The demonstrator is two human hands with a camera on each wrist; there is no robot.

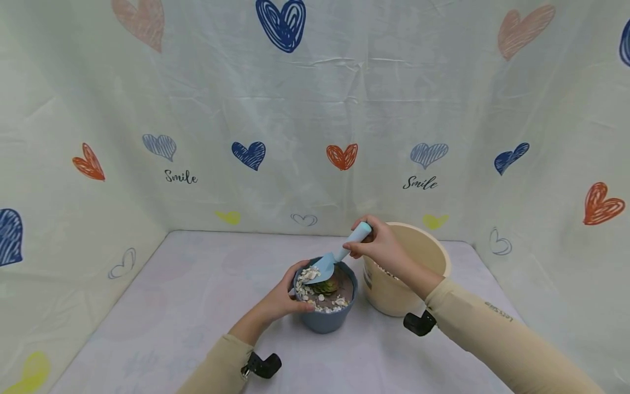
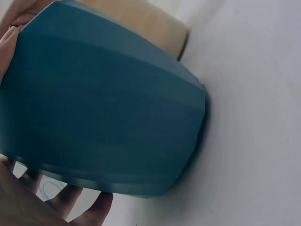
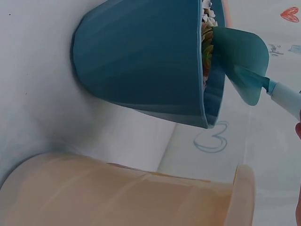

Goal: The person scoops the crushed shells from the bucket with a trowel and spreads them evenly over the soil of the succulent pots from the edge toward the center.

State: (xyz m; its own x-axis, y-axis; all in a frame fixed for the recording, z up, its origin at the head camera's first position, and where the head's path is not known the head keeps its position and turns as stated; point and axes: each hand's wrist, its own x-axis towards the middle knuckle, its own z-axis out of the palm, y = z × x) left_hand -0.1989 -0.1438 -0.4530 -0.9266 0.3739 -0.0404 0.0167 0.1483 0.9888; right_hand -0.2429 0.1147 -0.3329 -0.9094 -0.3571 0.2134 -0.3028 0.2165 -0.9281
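A blue flower pot (image 1: 322, 323) stands on the table with a green succulent (image 1: 325, 287) in it. White pebbles (image 1: 304, 290) lie on the brown soil, mostly along the left and front of the rim. My left hand (image 1: 287, 295) holds the pot from its left side, thumb at the front and fingers round the back. In my right hand (image 1: 376, 241) is the handle of a light blue trowel (image 1: 325, 268), gripped from above. Its blade slants down over the pot's left part, carrying or touching pebbles close above the succulent. The right wrist view shows the trowel blade (image 3: 242, 61) across the rim.
A larger cream bucket (image 1: 394, 301) stands right behind the pot, under my right forearm, with some pebbles visible inside. A white cloth (image 1: 206, 295) covers the table. Behind it hangs a curtain (image 1: 295, 98) printed with hearts.
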